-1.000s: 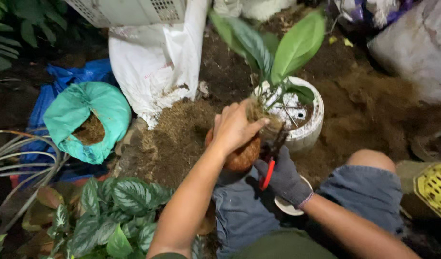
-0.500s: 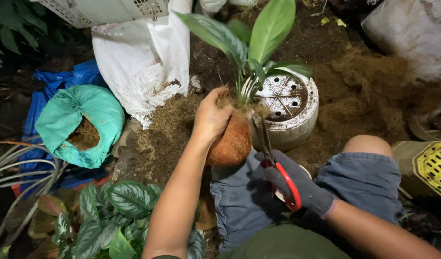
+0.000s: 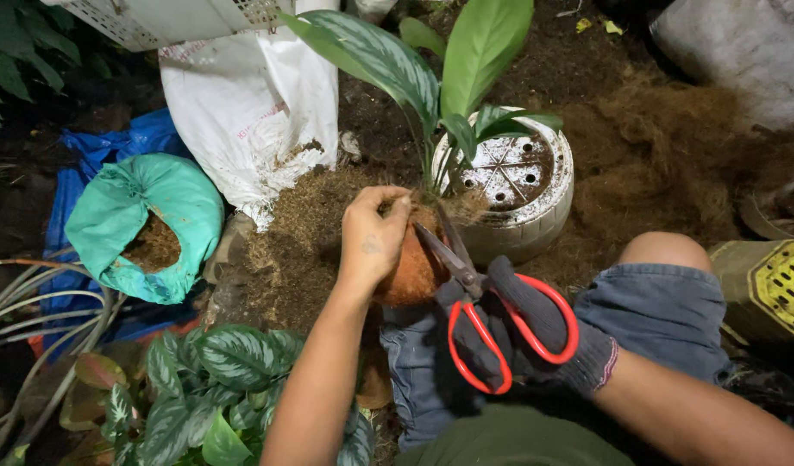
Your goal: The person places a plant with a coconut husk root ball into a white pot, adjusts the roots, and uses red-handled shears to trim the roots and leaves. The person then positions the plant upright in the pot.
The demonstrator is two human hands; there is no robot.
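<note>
My left hand [image 3: 373, 240] is bare and grips the brown, fibrous root ball [image 3: 414, 269] of a plant with long striped green leaves [image 3: 388, 60]. The plant stands upright in front of a white perforated pot [image 3: 548, 207]. My right hand [image 3: 522, 332] wears a dark knit glove and holds red-handled scissors [image 3: 487, 332]. The scissor blades [image 3: 440, 243] are apart and touch the top right of the root ball, close to my left fingers.
A green sack [image 3: 112, 224] holding brown fibre lies at the left on blue plastic [image 3: 86, 164]. A white bag [image 3: 250, 121] spills fibre onto the soil. Patterned-leaf plants [image 3: 216, 380] sit at the lower left, a yellow perforated crate [image 3: 781, 285] at the right. Loose coconut fibre [image 3: 664, 155] covers the ground.
The scissors have come up from my lap to the root ball, blades now apart against it. My left hand has kept its grip on the root ball.
</note>
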